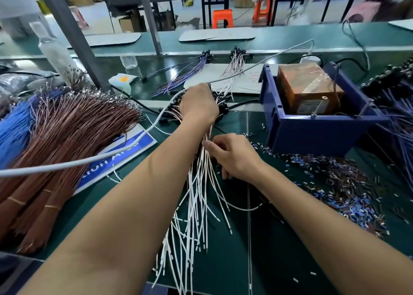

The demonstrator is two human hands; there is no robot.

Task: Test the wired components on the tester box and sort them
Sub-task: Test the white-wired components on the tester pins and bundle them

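With your left hand [199, 103] clamped around the bundle of wired components [201, 183] mid-bench, just left of the tester box [309, 89], let your right hand's [232, 158] pinch tease out one white lead without dragging neighbours along.

Green workbench [290, 37]; grey steel posts [71, 35]; orange stools [222, 18] on pale floor [98, 19] behind.
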